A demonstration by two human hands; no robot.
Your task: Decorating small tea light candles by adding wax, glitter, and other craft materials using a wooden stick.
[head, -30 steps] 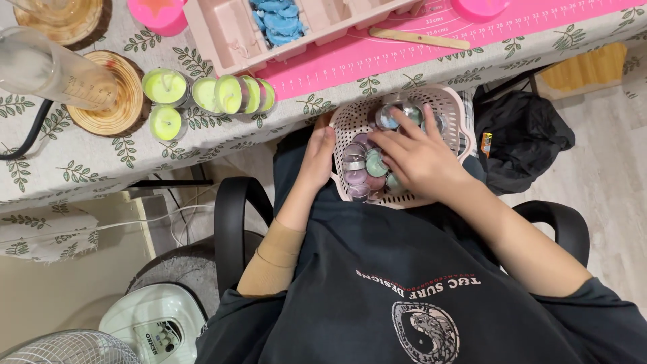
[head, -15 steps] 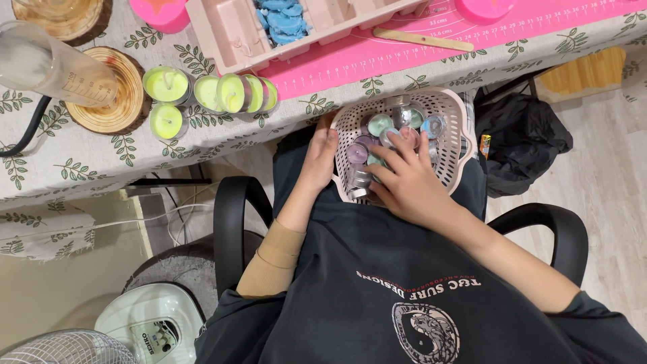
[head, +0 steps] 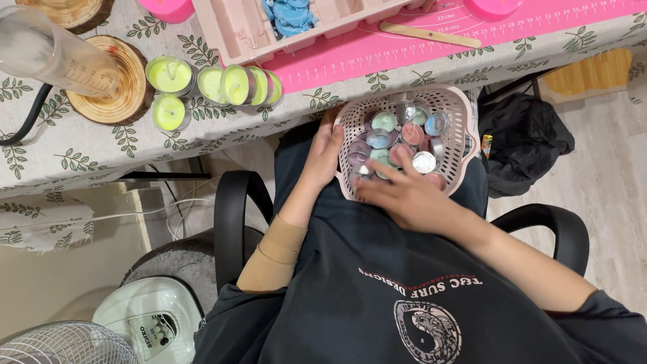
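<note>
Leaf-print cloth covers surface (head: pixel 81 155); green tealight candles (head: pixel 209 84) grouped near edge. Pink perforated basket (head: pixel 465 118) sits on lap, below surface edge. Left hand (head: pixel 328 145) flat against basket rim, steadying. Right hand (head: pixel 404 192) spread over pastel tealights (head: pixel 397 131) inside basket; fingertips hide any grip, cannot tell. Pink silicone mould (head: pixel 242 30) cut off at top.

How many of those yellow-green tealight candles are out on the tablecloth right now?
5, possibly more hidden: one upright at the row's left end, three tilted on edge beside it, one alone below. A sixth may show at the row's right end.
</note>
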